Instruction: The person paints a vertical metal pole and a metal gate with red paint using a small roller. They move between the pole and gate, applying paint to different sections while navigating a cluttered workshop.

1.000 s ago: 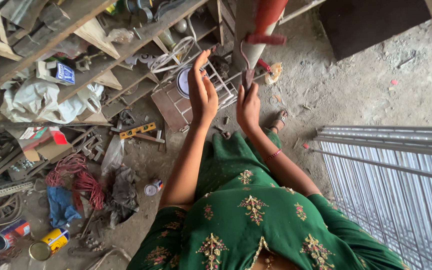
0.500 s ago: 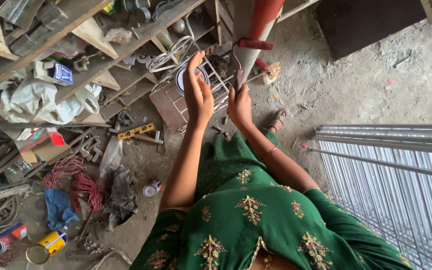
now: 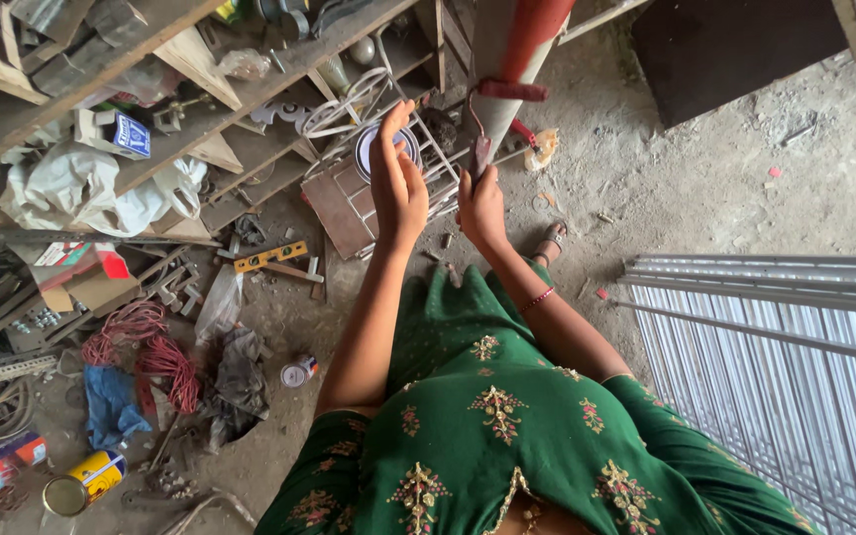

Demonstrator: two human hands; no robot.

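Observation:
A grey upright pole [image 3: 492,59] with red wrapping stands in front of me. A dark red strip [image 3: 481,149] hangs from it. My right hand [image 3: 481,206] pinches the lower end of that strip against the pole. My left hand [image 3: 395,183] is raised beside it with fingers straight and slightly apart, and its palm faces the right hand. Behind the left fingers lies a round white-rimmed ring [image 3: 384,147] on a wire rack [image 3: 418,163]; I cannot tell if the hand touches it. My green patterned dress [image 3: 487,436] fills the bottom.
Cluttered wooden shelves [image 3: 200,109] run along the left with bags, boxes and metal parts. On the dirt floor lie a red cable coil [image 3: 146,347], a yellow level [image 3: 269,258], tins [image 3: 81,483] and rags. A metal grille [image 3: 795,347] lies at right.
My right hand has shifted left and down along the pole to the strip's end. My left hand has stayed raised, its fingers a little straighter.

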